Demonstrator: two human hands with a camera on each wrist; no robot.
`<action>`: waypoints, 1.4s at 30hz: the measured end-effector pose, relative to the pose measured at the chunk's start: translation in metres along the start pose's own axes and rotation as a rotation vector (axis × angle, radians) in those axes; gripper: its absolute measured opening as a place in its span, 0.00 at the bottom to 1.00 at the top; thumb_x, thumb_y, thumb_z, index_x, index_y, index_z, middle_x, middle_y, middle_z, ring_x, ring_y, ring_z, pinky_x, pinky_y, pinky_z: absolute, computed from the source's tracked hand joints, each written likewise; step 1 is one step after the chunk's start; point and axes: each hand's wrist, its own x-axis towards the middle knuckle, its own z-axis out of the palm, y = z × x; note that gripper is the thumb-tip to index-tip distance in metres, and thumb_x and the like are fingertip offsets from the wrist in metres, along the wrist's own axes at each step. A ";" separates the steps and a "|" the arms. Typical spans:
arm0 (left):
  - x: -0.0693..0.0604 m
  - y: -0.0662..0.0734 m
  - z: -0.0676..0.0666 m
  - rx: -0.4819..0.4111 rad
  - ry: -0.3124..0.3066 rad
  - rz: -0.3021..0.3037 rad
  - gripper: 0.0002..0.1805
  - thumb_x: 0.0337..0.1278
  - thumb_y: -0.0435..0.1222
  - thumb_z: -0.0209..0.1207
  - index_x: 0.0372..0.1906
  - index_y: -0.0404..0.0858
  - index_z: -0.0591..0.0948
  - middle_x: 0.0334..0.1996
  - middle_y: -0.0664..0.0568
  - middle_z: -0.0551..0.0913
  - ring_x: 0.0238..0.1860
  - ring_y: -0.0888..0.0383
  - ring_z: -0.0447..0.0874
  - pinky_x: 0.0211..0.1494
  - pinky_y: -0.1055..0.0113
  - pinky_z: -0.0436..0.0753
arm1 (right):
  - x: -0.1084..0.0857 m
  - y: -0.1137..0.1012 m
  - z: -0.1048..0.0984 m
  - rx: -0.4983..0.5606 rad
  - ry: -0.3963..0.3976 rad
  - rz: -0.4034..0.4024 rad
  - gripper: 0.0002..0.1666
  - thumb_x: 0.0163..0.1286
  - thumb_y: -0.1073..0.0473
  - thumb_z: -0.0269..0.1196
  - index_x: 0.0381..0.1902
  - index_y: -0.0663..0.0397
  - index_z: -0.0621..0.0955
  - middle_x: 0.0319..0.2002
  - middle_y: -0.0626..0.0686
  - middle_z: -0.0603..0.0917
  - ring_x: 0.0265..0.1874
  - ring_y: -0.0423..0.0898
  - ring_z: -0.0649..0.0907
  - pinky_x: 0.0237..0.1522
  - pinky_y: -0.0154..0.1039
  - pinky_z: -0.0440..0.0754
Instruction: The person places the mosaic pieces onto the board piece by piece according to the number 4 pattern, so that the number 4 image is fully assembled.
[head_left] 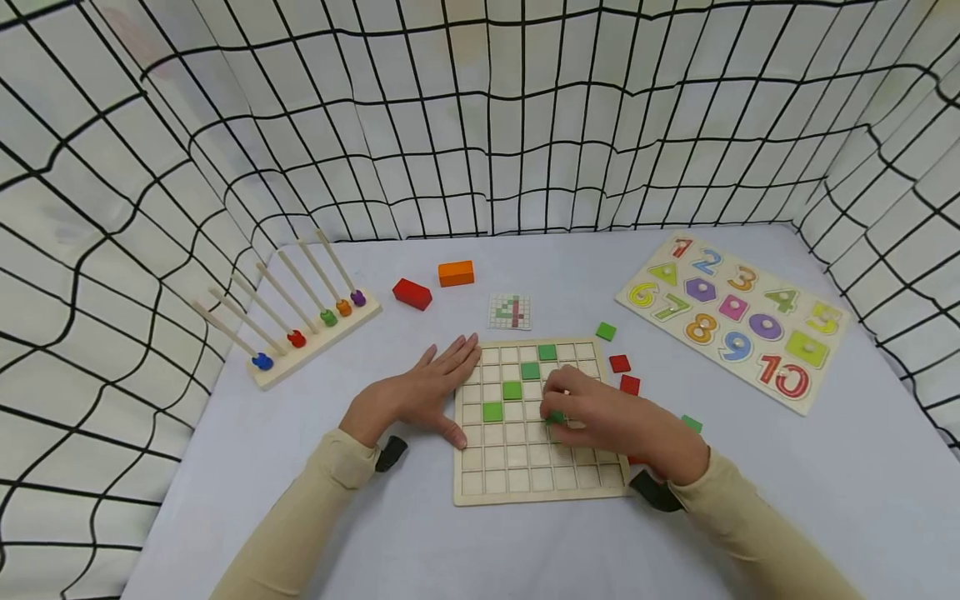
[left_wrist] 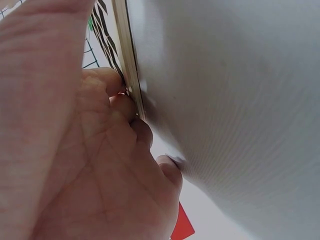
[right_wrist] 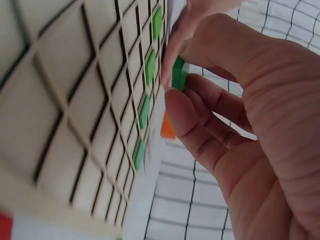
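A wooden grid board (head_left: 517, 482) lies in the middle of the table, with several green square tiles (head_left: 512, 390) set in its cells along a diagonal. My right hand (head_left: 600, 412) is over the right half of the board and pinches a green tile (right_wrist: 179, 74) between thumb and fingers. In the right wrist view that tile is held apart from the board's surface. My left hand (head_left: 431, 392) lies along the board's left edge, its fingers spread and fairly straight, touching the frame. The left wrist view shows its fingertips (left_wrist: 142, 134) at the board's edge.
Loose red tiles (head_left: 620, 363) and a green tile (head_left: 606, 332) lie right of the board. A small pattern card (head_left: 510, 312) sits behind it. Red (head_left: 412, 293) and orange blocks (head_left: 456, 273), a peg stand (head_left: 315, 346) and a number puzzle (head_left: 735, 321) surround it. Black netting (head_left: 487, 125) encloses the table.
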 end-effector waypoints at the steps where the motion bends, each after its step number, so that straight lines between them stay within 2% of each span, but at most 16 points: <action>1: 0.000 -0.001 0.000 0.003 -0.001 -0.002 0.77 0.49 0.60 0.79 0.88 0.35 0.40 0.90 0.43 0.30 0.90 0.42 0.27 0.89 0.35 0.34 | 0.005 -0.002 0.004 0.002 -0.004 -0.006 0.15 0.60 0.68 0.78 0.40 0.52 0.82 0.45 0.52 0.79 0.45 0.43 0.78 0.43 0.26 0.84; 5: -0.002 -0.004 0.000 0.001 -0.001 -0.005 0.77 0.49 0.61 0.78 0.88 0.36 0.39 0.90 0.44 0.30 0.90 0.42 0.27 0.90 0.36 0.34 | 0.026 -0.010 0.019 -0.017 -0.025 -0.001 0.11 0.64 0.66 0.77 0.40 0.52 0.84 0.45 0.52 0.80 0.44 0.43 0.79 0.44 0.27 0.84; 11: -0.002 -0.005 0.002 -0.002 0.005 0.007 0.77 0.49 0.62 0.78 0.88 0.36 0.39 0.90 0.45 0.29 0.90 0.43 0.26 0.90 0.36 0.33 | 0.050 -0.019 0.034 0.033 -0.152 0.064 0.05 0.67 0.66 0.73 0.37 0.53 0.86 0.39 0.50 0.82 0.41 0.44 0.77 0.45 0.30 0.82; 14: -0.001 -0.004 0.003 0.006 0.002 0.006 0.77 0.49 0.63 0.77 0.88 0.37 0.38 0.90 0.45 0.30 0.90 0.43 0.26 0.90 0.36 0.34 | 0.056 -0.023 0.040 0.042 -0.196 0.090 0.04 0.69 0.67 0.71 0.35 0.53 0.86 0.38 0.49 0.82 0.41 0.44 0.77 0.45 0.30 0.82; 21: 0.001 -0.002 0.001 0.011 0.000 0.007 0.77 0.49 0.62 0.77 0.88 0.36 0.38 0.90 0.45 0.29 0.90 0.43 0.26 0.90 0.37 0.34 | 0.061 -0.031 0.046 0.006 -0.203 0.137 0.02 0.70 0.64 0.73 0.35 0.55 0.90 0.40 0.51 0.84 0.41 0.44 0.79 0.45 0.29 0.84; 27: -0.001 -0.002 0.001 -0.008 0.002 0.009 0.77 0.48 0.61 0.78 0.88 0.35 0.39 0.90 0.43 0.30 0.90 0.41 0.27 0.89 0.35 0.34 | 0.062 -0.035 0.043 -0.023 -0.229 0.094 0.03 0.71 0.62 0.74 0.36 0.54 0.93 0.39 0.51 0.87 0.40 0.45 0.81 0.43 0.26 0.84; 32: -0.001 -0.003 0.002 -0.015 0.003 0.010 0.77 0.48 0.61 0.78 0.88 0.36 0.39 0.90 0.44 0.30 0.90 0.42 0.26 0.89 0.36 0.33 | 0.057 -0.029 0.033 0.071 -0.254 0.066 0.05 0.72 0.65 0.71 0.37 0.55 0.93 0.44 0.51 0.88 0.45 0.45 0.83 0.50 0.30 0.86; 36: 0.000 -0.004 0.004 -0.013 0.001 0.010 0.77 0.48 0.62 0.78 0.88 0.36 0.39 0.89 0.44 0.29 0.90 0.42 0.26 0.89 0.35 0.33 | 0.047 -0.016 0.020 0.136 -0.247 0.118 0.06 0.73 0.64 0.71 0.45 0.56 0.92 0.52 0.55 0.87 0.52 0.48 0.86 0.56 0.36 0.89; 38: 0.000 -0.004 0.004 0.000 -0.005 0.005 0.78 0.48 0.63 0.78 0.88 0.37 0.38 0.89 0.45 0.28 0.90 0.43 0.25 0.90 0.37 0.32 | 0.042 -0.009 0.011 0.137 -0.236 0.186 0.11 0.72 0.61 0.73 0.51 0.57 0.91 0.57 0.57 0.87 0.56 0.50 0.86 0.59 0.40 0.89; 42: 0.000 -0.003 0.004 0.006 -0.001 0.002 0.77 0.48 0.62 0.78 0.88 0.36 0.39 0.90 0.44 0.29 0.90 0.43 0.27 0.90 0.36 0.33 | 0.034 0.007 -0.006 0.119 -0.187 0.282 0.15 0.69 0.62 0.75 0.53 0.59 0.90 0.62 0.60 0.85 0.57 0.54 0.87 0.56 0.44 0.91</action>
